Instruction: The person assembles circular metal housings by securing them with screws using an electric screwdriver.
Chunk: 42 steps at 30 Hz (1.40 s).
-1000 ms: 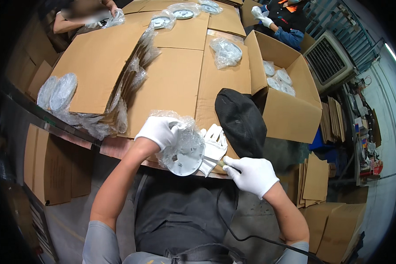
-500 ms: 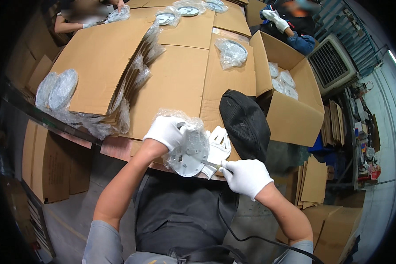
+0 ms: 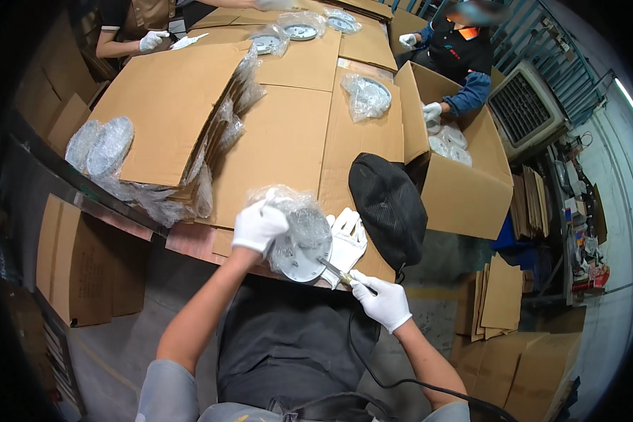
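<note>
Round grey disc [image 3: 304, 264] is in front of you, at the near edge of the table, half inside its clear bubble wrap [image 3: 308, 224]. Whether it rests fully on the cardboard sheets [image 3: 267, 144], I cannot tell. Your left hand [image 3: 261, 224], in a white glove, is at the left side of the wrap; its fingers are bent narrow and hold the plastic at the top. Your right hand [image 3: 383, 302], also gloved, has the fingers closed around the handle of a thin metal tool [image 3: 339, 271]. The tip of this tool points to the right part of the disc; if it touches, I cannot tell. Just beside the disc, on its right, lies a loose white glove [image 3: 348, 239], and next to this is a black mesh bag [image 3: 388, 204]. Farther, one wrapped disc [image 3: 367, 98] lies alone on the cardboard. At the right stands an open carton [image 3: 469, 193], where a co-worker's gloved hand [image 3: 432, 111] reaches in.
</note>
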Motion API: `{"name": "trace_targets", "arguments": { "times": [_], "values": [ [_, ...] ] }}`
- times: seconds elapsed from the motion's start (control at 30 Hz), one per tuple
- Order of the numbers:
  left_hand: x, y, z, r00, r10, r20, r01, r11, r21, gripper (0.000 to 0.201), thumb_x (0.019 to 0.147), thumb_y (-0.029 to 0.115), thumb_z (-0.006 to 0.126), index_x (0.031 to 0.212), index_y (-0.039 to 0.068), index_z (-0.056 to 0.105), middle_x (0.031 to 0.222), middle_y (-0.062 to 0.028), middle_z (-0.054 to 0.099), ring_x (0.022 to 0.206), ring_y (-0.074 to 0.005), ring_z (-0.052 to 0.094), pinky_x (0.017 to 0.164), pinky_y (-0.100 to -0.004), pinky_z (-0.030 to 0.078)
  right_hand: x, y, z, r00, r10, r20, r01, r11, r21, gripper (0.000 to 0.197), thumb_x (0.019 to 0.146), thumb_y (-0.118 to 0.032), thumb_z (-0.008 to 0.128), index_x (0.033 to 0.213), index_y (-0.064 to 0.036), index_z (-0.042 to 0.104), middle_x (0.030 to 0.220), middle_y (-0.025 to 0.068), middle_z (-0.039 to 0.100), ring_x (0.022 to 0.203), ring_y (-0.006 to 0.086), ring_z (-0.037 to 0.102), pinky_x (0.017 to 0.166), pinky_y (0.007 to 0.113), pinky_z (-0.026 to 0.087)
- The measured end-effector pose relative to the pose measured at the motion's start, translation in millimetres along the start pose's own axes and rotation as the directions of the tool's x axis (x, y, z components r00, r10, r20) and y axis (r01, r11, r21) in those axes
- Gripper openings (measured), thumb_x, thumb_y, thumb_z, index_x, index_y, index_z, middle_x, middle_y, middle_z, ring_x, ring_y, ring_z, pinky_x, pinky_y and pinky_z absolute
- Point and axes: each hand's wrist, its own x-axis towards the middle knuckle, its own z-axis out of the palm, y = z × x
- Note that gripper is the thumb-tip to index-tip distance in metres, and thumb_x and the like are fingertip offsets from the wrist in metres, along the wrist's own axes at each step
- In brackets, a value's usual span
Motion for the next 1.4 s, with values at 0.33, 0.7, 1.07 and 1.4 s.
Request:
{"name": "trace_targets", "arguments": {
  "times": [0.33,0.7,1.07,1.4],
  "values": [
    [-31,15,-1,0.992,0.069,-0.11,-0.062,0.996,0.062,0.026,0.089,0.007,0.058,0.112,0.001,0.07,0.087,-0.0172,0.073,0.072,-0.0122,0.068,0.068,-0.0255,0.052,19,-35,-44,0.983,0.017,0.184,0.021,0.979,-0.205,0.027,0.091,-0.029,0.066,0.111,-0.0132,0.073,0.09,0.0127,0.073,0.078,0.0275,0.071,0.073,0.034,0.056],
    [-31,34,-3,0.956,0.286,-0.071,-0.285,0.958,0.024,0.027,0.084,-0.001,0.055,0.104,0.002,0.073,0.082,-0.0156,0.073,0.075,-0.0206,0.072,0.073,-0.0303,0.056,56,-74,-62,0.872,0.051,0.487,0.194,0.877,-0.439,0.02,0.092,-0.027,0.055,0.099,-0.0162,0.07,0.073,0.0136,0.068,0.068,0.0337,0.068,0.062,0.046,0.054],
    [-21,0,4,0.996,0.043,-0.082,-0.048,0.997,-0.058,0.03,0.085,0.003,0.053,0.107,0.004,0.074,0.086,-0.0112,0.075,0.076,-0.0117,0.069,0.074,-0.0254,0.054,4,-28,-21,0.984,-0.102,0.148,0.137,0.958,-0.251,0.025,0.092,-0.031,0.061,0.112,-0.0184,0.072,0.07,0.0076,0.067,0.063,0.0275,0.067,0.056,0.04,0.054],
    [-90,-35,42,0.93,0.083,-0.359,-0.151,0.974,-0.166,0.04,0.091,0.01,0.057,0.13,0.001,0.058,0.108,-0.0168,0.07,0.102,-0.0196,0.068,0.089,-0.0301,0.051,-19,-13,13,0.998,0.031,-0.055,-0.028,0.998,0.065,0.026,0.091,-0.03,0.069,0.111,-0.0124,0.073,0.084,0.0116,0.072,0.07,0.0255,0.07,0.064,0.034,0.056]
  ]
}}
